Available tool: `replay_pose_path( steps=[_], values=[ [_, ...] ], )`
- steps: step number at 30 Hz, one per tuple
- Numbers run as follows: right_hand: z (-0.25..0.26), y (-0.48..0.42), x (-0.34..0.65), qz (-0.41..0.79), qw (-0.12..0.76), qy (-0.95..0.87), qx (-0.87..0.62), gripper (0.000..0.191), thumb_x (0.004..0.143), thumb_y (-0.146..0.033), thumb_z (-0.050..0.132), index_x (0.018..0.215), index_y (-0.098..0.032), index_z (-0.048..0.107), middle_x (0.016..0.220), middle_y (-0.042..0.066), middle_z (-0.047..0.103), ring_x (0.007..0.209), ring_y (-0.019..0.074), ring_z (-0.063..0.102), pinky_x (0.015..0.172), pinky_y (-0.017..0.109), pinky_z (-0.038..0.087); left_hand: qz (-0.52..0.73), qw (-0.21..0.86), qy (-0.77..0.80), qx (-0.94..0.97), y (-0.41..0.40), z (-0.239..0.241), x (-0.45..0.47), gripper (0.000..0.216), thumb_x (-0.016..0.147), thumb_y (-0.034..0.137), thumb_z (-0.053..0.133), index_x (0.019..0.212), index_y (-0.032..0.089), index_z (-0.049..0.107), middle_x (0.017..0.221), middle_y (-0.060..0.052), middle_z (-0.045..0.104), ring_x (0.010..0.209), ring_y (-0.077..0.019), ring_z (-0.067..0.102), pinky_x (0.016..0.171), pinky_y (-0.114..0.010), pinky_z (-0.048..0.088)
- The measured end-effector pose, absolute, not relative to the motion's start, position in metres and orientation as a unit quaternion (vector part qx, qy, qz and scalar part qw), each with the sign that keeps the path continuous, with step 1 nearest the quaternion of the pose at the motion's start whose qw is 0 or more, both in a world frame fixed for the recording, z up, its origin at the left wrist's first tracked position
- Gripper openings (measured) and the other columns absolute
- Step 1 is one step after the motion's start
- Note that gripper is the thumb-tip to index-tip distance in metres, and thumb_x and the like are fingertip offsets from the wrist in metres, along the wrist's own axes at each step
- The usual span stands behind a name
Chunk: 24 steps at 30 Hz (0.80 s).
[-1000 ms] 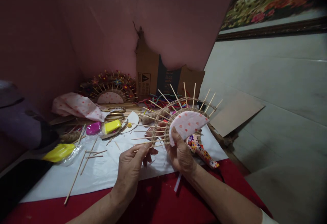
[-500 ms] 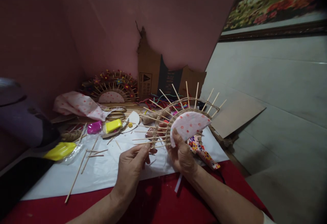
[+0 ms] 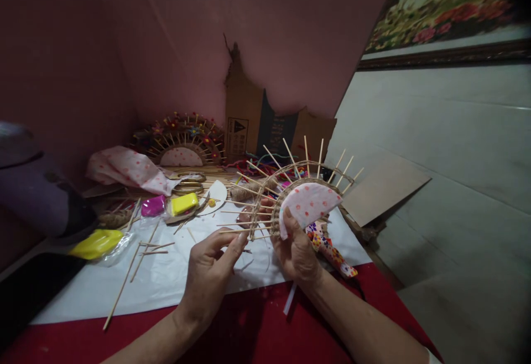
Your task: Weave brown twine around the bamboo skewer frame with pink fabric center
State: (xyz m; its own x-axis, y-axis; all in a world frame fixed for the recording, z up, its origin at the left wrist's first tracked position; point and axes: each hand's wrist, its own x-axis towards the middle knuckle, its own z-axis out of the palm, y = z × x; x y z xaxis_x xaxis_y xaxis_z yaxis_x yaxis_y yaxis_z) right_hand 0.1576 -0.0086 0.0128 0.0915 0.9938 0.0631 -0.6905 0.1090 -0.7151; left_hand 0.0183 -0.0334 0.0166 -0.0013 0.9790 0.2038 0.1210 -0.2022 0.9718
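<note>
Bamboo-stick half-round weave [image 3: 305,201], held upright above the white paper sheet [image 3: 174,278], just right of centre in the head view. Thin sticks fan out from a half-disc of pink dotted fabric, and a band of brown twine is woven through them close to the disc, with a second arc of twine nearer the stick tips.

The right hand [image 3: 296,253] grips the weave from below: its thumb lies on the front of the dotted disc and its fingers are curled behind it. The left hand [image 3: 209,273] is at the weave's lower left edge; its forefinger tip touches the lowest sticks and the thumb stands close beside it, leaving a narrow gap. Whether a strand is pinched there cannot be told.

A flower-printed piece [image 3: 332,253] lies just under the right hand, on the paper's edge. The paper covers part of a red cloth [image 3: 257,325]. Loose sticks [image 3: 124,281] lie on the paper to the left, near a yellow clay pack [image 3: 97,244], a yellow block [image 3: 183,203] and a magenta block [image 3: 152,207]. Farther back are a crumpled dotted cloth [image 3: 128,167], a decorated fan piece [image 3: 180,145] leaning on the pink board [image 3: 257,32], and a cardboard box [image 3: 244,126]. A flat cardboard sheet [image 3: 384,187] lies to the right.
</note>
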Motion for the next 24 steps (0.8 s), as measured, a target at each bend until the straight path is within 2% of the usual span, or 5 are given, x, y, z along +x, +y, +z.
replay_pose_path(
  steps=[12, 18, 24],
  values=[
    [0.0068, -0.0079, 0.1613, 0.533, 0.73, -0.287, -0.319, 0.024, 0.065, -0.035, 0.069, 0.086, -0.025, 0.061, 0.071, -0.003, 0.067, 0.081, 0.016, 0.063, 0.069, 0.027, 0.052, 0.501, 0.359, 0.486, 0.619, -0.0308, 0.0161, 0.0154, 0.018, 0.077, 0.032, 0.055, 0.079, 0.021, 0.07, 0.072, -0.004, 0.065, 0.062, -0.0159, 0.054, 0.052, -0.023, 0.04],
    [0.0105, -0.0085, 0.1609, 0.546, 0.721, -0.281, -0.321, 0.03, 0.062, -0.036, 0.07, 0.088, -0.023, 0.061, 0.073, -0.001, 0.067, 0.079, 0.0175, 0.063, 0.067, 0.028, 0.053, 0.484, 0.31, 0.487, 0.657, -0.0331, 0.0142, 0.0163, 0.017, 0.078, 0.032, 0.054, 0.072, 0.022, 0.067, 0.059, -0.001, 0.061, 0.053, -0.0137, 0.05, 0.054, -0.023, 0.039],
    [0.0139, -0.0098, 0.1589, 0.546, 0.726, -0.278, -0.312, 0.027, 0.063, -0.034, 0.07, 0.086, -0.023, 0.061, 0.073, 0.0, 0.067, 0.081, 0.0186, 0.063, 0.068, 0.03, 0.053, 0.468, 0.297, 0.476, 0.683, -0.0337, 0.0119, 0.0139, 0.017, 0.08, 0.03, 0.052, 0.076, 0.023, 0.066, 0.06, 0.0, 0.058, 0.053, -0.0139, 0.049, 0.055, -0.024, 0.037]
  ],
)
